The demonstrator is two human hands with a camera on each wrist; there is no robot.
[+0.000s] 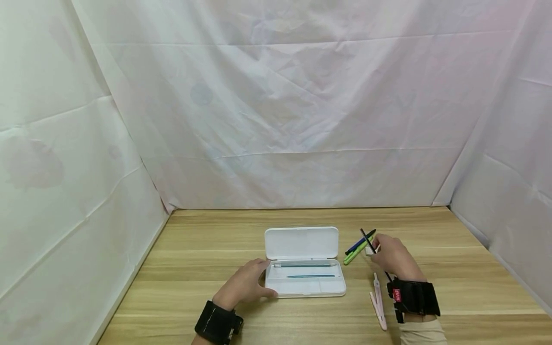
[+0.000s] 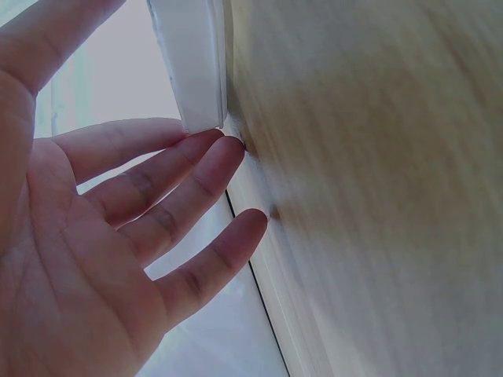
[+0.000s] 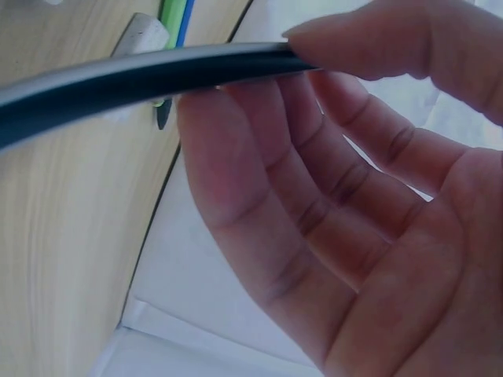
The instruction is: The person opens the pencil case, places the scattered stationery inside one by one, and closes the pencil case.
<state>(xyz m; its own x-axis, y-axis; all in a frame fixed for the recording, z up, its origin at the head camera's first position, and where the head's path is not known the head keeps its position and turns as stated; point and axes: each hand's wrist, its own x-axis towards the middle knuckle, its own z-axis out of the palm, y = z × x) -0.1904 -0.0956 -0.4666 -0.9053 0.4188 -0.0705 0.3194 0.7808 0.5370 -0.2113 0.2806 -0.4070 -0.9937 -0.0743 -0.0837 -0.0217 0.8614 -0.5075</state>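
Note:
An open white pencil case (image 1: 307, 288) holds two slim teal sticks, one a pencil (image 1: 302, 265). My left hand (image 1: 246, 282) rests at the case's left end, thumb by the front corner and fingers by the back one. In the left wrist view the fingers are spread and only slightly bent, tips at the case's edge (image 2: 196, 86). My right hand (image 1: 394, 258) pinches a dark pencil (image 3: 157, 75) between thumb and fingers, slanted over the table. Beneath that hand, partly hidden, lies a white eraser (image 1: 369, 250).
A green pen (image 1: 352, 256) and a blue pen (image 1: 354, 246) lie together right of the case. Nearer me is a pink compass (image 1: 379, 306), legs slightly spread. White cloth (image 1: 302, 120) hangs behind the wooden table (image 1: 207, 239) and along both sides.

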